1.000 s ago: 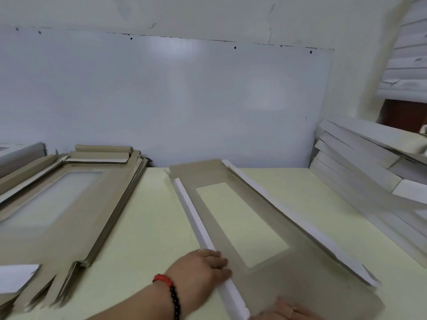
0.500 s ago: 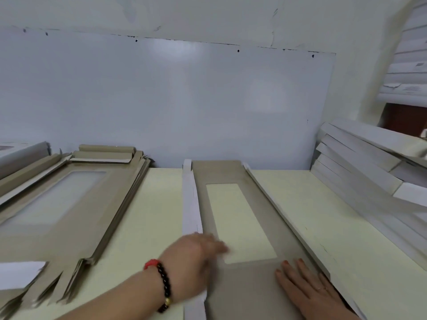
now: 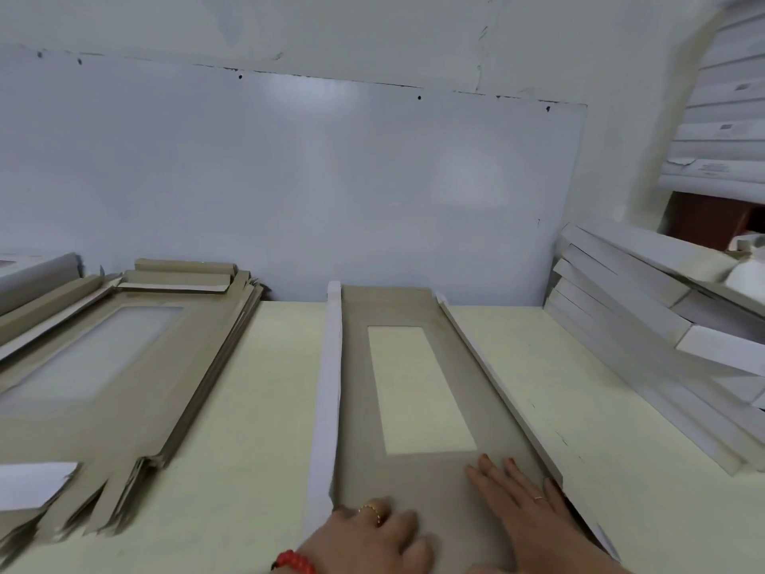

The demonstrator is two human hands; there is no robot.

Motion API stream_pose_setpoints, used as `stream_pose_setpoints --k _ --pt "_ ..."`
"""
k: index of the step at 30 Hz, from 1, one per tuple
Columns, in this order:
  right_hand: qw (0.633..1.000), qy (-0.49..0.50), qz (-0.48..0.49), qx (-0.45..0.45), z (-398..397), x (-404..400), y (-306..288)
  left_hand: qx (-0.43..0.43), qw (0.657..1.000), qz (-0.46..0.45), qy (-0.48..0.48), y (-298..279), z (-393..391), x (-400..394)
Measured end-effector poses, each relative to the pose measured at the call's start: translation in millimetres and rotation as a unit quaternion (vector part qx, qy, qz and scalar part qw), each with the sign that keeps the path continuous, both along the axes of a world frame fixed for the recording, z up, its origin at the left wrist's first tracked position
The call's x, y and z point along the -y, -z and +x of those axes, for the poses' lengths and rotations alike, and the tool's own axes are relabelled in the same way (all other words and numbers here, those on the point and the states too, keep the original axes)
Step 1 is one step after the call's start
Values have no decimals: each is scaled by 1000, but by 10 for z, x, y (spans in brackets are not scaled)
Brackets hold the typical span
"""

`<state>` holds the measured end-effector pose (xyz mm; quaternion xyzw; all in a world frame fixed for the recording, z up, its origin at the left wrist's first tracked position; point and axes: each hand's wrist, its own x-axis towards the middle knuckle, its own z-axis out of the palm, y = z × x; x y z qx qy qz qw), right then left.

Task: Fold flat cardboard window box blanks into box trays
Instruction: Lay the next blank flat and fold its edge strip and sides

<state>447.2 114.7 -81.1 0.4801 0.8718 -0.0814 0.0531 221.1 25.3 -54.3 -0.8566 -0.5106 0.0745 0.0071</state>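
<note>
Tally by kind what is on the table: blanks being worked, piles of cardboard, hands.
Blank being worked, window in its middle: 1
Piles of cardboard: 2, the brown stack of flat blanks and the white pile
Hands flat on the blank: 2, left hand and right hand
Total: 5

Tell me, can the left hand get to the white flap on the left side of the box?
Probably yes. The left hand lies flat on the brown cardboard, right beside the white flap, and nothing lies between them.
</note>
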Motion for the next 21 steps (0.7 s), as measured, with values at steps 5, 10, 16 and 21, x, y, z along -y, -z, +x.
stream_pose_setpoints --k 5,10,16,21 --pt "992 -120 -35 0 296 -100 -138 -19 995 -82 -47 -64 -182 -87" --pt "991 -134 -19 4 382 21 -363 -11 992 -104 -63 -66 -296 -65" --pt "982 -139 77 -98 424 155 -324 22 991 -115 -70 -102 -229 -25" --pt "975 -30 93 -201 442 95 -356 46 991 -70 -103 -171 -261 -36"
